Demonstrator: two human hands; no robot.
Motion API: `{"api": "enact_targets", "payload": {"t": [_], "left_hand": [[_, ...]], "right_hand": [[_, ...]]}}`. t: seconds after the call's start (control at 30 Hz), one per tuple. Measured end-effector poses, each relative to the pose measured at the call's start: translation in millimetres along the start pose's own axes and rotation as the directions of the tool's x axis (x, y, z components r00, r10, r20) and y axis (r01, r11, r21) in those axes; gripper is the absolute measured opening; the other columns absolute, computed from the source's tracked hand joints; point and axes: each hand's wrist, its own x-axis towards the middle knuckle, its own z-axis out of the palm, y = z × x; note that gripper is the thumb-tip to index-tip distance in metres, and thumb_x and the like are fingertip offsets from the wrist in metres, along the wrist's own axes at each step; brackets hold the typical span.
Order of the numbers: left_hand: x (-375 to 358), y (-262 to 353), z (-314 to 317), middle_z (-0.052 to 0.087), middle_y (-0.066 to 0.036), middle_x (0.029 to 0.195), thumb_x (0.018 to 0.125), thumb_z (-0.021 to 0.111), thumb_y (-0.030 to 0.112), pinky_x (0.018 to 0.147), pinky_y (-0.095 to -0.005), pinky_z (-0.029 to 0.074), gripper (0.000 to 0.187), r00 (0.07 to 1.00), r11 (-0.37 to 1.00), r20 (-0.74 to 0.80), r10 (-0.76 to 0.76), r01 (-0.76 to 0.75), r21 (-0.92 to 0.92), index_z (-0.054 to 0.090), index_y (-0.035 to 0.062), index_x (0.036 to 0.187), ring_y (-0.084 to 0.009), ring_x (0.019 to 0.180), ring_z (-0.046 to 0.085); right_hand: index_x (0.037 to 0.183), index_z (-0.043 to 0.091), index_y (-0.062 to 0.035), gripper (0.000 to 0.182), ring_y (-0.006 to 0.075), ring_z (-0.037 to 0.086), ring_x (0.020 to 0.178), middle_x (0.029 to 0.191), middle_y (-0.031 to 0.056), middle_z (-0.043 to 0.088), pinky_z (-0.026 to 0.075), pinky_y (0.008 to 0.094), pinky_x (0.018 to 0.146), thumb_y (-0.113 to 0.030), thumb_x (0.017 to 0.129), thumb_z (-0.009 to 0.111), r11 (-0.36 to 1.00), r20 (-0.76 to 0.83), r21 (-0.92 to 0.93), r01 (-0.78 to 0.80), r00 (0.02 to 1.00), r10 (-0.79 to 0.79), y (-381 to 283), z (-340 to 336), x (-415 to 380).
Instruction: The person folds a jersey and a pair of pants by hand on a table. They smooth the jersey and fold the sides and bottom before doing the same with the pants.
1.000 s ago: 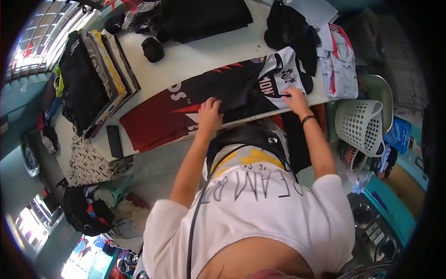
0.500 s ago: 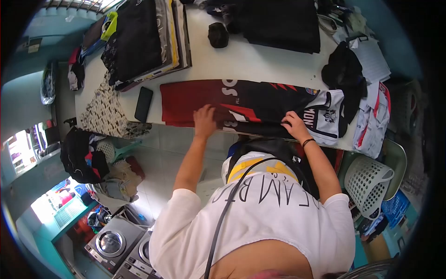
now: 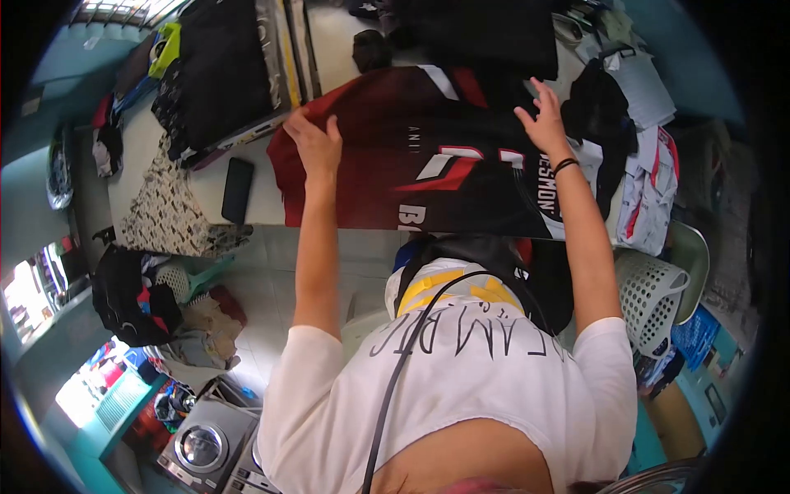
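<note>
Pressing down with both hands spread flat, I had the left hand (image 3: 315, 142) and the right hand (image 3: 544, 120) on the red and black jersey (image 3: 411, 177), which lay across the white desk (image 3: 216, 198) between and under them. Just left of the left hand sat a black phone (image 3: 237, 190). Beyond it rose a stack of folded clothes (image 3: 230, 66), and beyond the right hand, dark garments (image 3: 485, 33).

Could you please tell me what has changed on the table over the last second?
Both hands, left and right, moved from the near table edge toward the far side, spreading the red and black jersey wider across the table. The phone and the folded stack stayed put.
</note>
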Motion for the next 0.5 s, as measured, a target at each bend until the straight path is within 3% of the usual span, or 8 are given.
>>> {"api": "enact_targets", "payload": {"t": [0.03, 0.07, 0.1, 0.13, 0.23, 0.27, 0.33, 0.5], "left_hand": [[-15.0, 1.5, 7.0, 0.044, -0.023, 0.098, 0.065, 0.06, -0.001, 0.081, -0.0416, 0.038, 0.038, 0.985, 0.986, -0.042, 0.17, -0.169, 0.01, 0.039, -0.0029, 0.096, -0.0368, 0.093, 0.045], [-30.8, 1.4, 13.9, 0.045, -0.021, 0.096, 0.066, 0.059, 0.0, 0.079, -0.0421, 0.038, 0.035, 0.939, 0.943, -0.082, 0.333, -0.333, 0.02, 0.041, -0.0018, 0.095, -0.0357, 0.092, 0.045], [-49.3, -0.6, 21.6, 0.047, -0.018, 0.094, 0.066, 0.06, 0.001, 0.077, -0.0415, 0.039, 0.03, 0.926, 0.929, 0.08, 0.37, -0.365, -0.068, 0.045, 0.0, 0.092, -0.0339, 0.091, 0.047], [-66.6, 1.2, 30.3, 0.05, -0.015, 0.091, 0.067, 0.06, 0.003, 0.076, -0.0409, 0.04, 0.024, 0.88, 0.91, 0.236, 0.411, -0.381, -0.164, 0.049, 0.0018, 0.088, -0.0322, 0.09, 0.048], [-103.5, 36.9, 67.4, 0.054, -0.005, 0.083, 0.068, 0.062, 0.01, 0.07, -0.0373, 0.042, 0.01, 0.749, 0.859, 0.433, 0.502, -0.377, -0.346, 0.058, 0.0085, 0.076, -0.0261, 0.081, 0.052], [-108.1, 56.8, 80.5, 0.056, -0.007, 0.08, 0.068, 0.062, 0.008, 0.065, -0.0373, 0.044, 0.008, 0.703, 0.817, 0.427, 0.568, -0.421, -0.393, 0.059, 0.0069, 0.076, -0.0279, 0.076, 0.054], [-119.5, 91.2, 113.5, 0.055, -0.007, 0.086, 0.07, 0.062, 0.012, 0.068, -0.0368, 0.044, 0.013, 0.62, 0.755, 0.445, 0.646, -0.434, -0.492, 0.06, 0.0087, 0.082, -0.0275, 0.08, 0.053], [-140.4, 147.1, 170.0, 0.051, -0.004, 0.093, 0.067, 0.065, 0.02, 0.073, -0.0387, 0.04, 0.026, 0.583, 0.821, 0.583, 0.566, -0.467, -0.33, 0.056, 0.0133, 0.09, -0.0242, 0.089, 0.048]], "right_hand": [[0.119, 0.042, -0.0091, 0.053, 0.0323, 0.037, 0.113, 0.118, 0.0181, 0.04, 0.037, 0.0362, 0.09, -0.011, 0.071, 0.064, 0.99, -0.034, -0.078, 0.116, 0.992, -0.118, 9.7, -2.2, -10.9], [0.113, 0.047, -0.0077, 0.046, 0.0327, 0.041, 0.109, 0.113, 0.0175, 0.043, 0.038, 0.0376, 0.089, -0.009, 0.07, 0.063, 0.988, -0.037, -0.108, 0.108, 0.993, -0.113, 20.4, -6.5, -25.8], [0.106, 0.05, -0.0071, 0.038, 0.0324, 0.044, 0.105, 0.109, 0.0164, 0.046, 0.038, 0.0378, 0.088, -0.007, 0.07, 0.061, 0.981, -0.05, -0.164, 0.101, 0.993, -0.111, 31.5, -15.7, -44.4], [0.099, 0.054, -0.0065, 0.031, 0.0321, 0.046, 0.102, 0.104, 0.0153, 0.049, 0.039, 0.0381, 0.086, -0.005, 0.069, 0.059, 0.97, -0.06, -0.224, 0.091, 0.992, -0.107, 42.9, -29.0, -65.8], [0.085, 0.057, -0.0097, 0.025, 0.0308, 0.051, 0.091, 0.095, 0.0092, 0.054, 0.042, 0.0392, 0.078, 0.002, 0.064, 0.051, 0.906, -0.2, -0.406, -0.118, 0.979, 0.038, 80.6, -75.5, -135.6], [0.084, 0.057, -0.0112, 0.027, 0.0304, 0.052, 0.088, 0.094, 0.0075, 0.054, 0.043, 0.0397, 0.075, 0.004, 0.063, 0.049, 0.859, -0.244, -0.474, -0.196, 0.966, 0.085, 90.3, -92.0, -156.5], [0.088, 0.057, -0.0133, 0.032, 0.0301, 0.051, 0.088, 0.097, 0.0051, 0.053, 0.043, 0.0418, 0.074, 0.003, 0.062, 0.049, 0.785, -0.221, -0.515, -0.344, 0.938, 0.266, 108.6, -120.2, -194.0], [0.1, 0.053, -0.013, 0.038, 0.0291, 0.05, 0.095, 0.098, 0.0067, 0.054, 0.042, 0.0392, 0.077, -0.004, 0.064, 0.062, 0.797, 0.003, -0.444, -0.41, 0.888, 0.459, 136.4, -141.0, -230.8]]}}
